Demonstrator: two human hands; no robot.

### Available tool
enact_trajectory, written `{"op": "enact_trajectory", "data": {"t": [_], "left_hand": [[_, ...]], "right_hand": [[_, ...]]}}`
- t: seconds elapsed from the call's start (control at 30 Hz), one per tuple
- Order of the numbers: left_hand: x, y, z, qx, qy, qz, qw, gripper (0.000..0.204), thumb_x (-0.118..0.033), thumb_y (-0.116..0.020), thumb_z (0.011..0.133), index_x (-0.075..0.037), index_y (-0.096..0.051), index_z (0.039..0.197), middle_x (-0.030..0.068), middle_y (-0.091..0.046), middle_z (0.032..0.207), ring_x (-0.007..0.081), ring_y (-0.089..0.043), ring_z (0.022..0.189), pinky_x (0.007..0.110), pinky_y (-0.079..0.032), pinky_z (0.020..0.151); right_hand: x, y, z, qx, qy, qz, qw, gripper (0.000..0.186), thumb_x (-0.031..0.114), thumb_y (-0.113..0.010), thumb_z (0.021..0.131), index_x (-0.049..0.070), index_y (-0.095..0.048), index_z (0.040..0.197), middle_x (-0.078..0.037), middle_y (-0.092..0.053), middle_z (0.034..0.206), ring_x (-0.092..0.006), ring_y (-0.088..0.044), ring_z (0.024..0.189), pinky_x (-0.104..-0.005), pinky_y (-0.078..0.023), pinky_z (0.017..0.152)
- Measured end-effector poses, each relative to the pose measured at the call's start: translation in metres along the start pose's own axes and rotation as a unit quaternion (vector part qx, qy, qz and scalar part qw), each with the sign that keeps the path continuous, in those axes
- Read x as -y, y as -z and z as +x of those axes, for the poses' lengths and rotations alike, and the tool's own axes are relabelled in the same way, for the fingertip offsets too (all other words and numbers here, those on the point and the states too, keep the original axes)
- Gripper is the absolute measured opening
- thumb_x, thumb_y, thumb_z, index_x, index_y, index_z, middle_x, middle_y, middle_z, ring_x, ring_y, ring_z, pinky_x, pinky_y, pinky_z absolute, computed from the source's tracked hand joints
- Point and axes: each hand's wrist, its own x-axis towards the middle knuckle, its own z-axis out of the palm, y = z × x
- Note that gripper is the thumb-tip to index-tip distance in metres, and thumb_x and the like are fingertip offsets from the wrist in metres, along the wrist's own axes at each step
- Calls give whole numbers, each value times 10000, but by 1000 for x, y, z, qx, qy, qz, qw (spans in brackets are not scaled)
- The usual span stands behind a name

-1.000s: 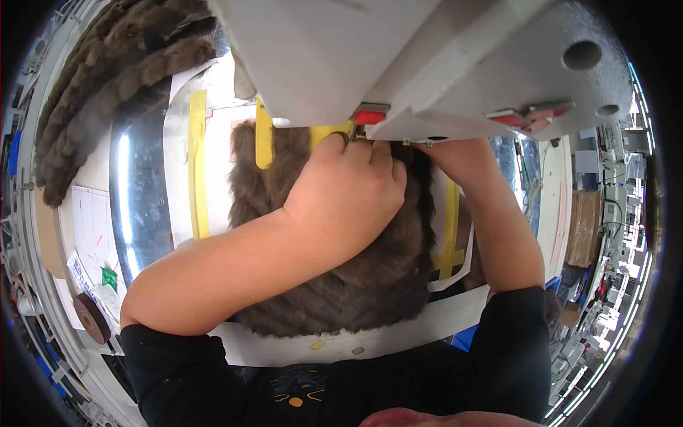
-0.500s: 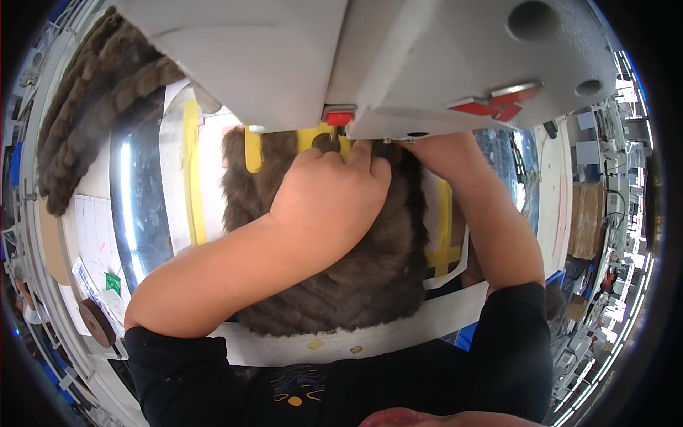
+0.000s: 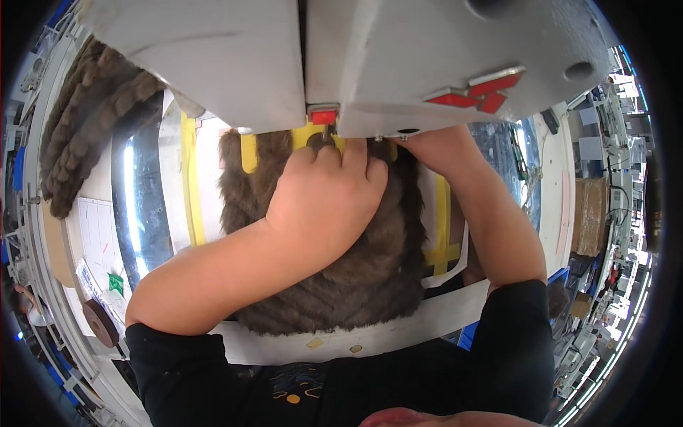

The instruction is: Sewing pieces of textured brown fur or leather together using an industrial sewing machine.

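Note:
A brown fur piece (image 3: pixel 356 292) lies beneath the grey head of what looks like a sewing machine (image 3: pixel 434 57). My left hand (image 3: pixel 329 186) is closed on the fur just in front of the machine's needle area (image 3: pixel 326 132). Its fingers are bent and its fingertips are partly hidden. Beyond it, to the right, my right hand (image 3: pixel 437 148) reaches under the machine head at the fur's far right edge. The machine covers most of its fingers, so their grip does not show. A round dark disc (image 3: pixel 320 142) sits by my left fingertips.
More brown fur strips (image 3: pixel 92 128) lie in a pile at the far left. Yellow tape (image 3: pixel 191 185) runs along the work surface. A brown roll (image 3: pixel 100 322) and a small green packet (image 3: pixel 116 283) are at the left. A brown carton (image 3: pixel 590 217) stands at the right.
The machine head appears slightly farther left and higher in the picture, as the view has shifted. Both hands stay almost in place at the fur.

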Motion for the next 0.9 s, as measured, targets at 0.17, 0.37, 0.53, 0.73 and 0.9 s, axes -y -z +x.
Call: {"op": "enact_trajectory", "data": {"t": [0.17, 0.37, 0.53, 0.73, 0.9], "left_hand": [[1, -1, 0, -39, -14, 15, 999, 160, -145, -663, 740, -95, -625, 887, 109, -691, 1010, 201, -637, 679, 347, -465, 582], [3, -1, 2, 5, 0, 3, 1000, 177, -135, -660, 761, -98, -624, 930, 115, -700, 1029, 215, -662, 708, 351, -483, 605], [3, -2, 3, 4, -5, -17, 1000, 181, -118, -648, 784, -92, -616, 961, 138, -719, 1077, 222, -670, 697, 361, -496, 612], [0, -1, 5, 27, 8, 0, 1000, 181, -111, -647, 798, -90, -613, 974, 161, -742, 1138, 222, -706, 706, 357, -516, 630], [-1, -5, 4, 21, 7, 15, 1000, 184, -113, -647, 808, -93, -614, 988, 168, -744, 1172, 221, -726, 742, 355, -527, 646]], "right_hand": [[-1, 0, 0, 8, -4, -3, 1000, 302, 190, -753, 788, 59, -750, 1059, -138, -765, 992, -348, -719, 960, -422, -555, 814], [-6, -3, 1, 6, 1, -8, 1000, 279, 191, -750, 793, 55, -755, 1036, -138, -764, 966, -346, -719, 940, -415, -555, 797], [9, 4, 6, 26, -6, -2, 1000, 275, 206, -744, 814, 51, -751, 1041, -141, -764, 970, -352, -716, 934, -420, -556, 790], [11, 3, 3, 4, 5, 18, 1000, 306, 231, -752, 824, 49, -748, 1071, -146, -762, 989, -353, -717, 939, -426, -557, 796], [14, 17, -4, 56, -104, 29, 993, 285, 199, -734, 842, 53, -757, 1087, -160, -756, 1030, -356, -717, 929, -407, -557, 781]]}}
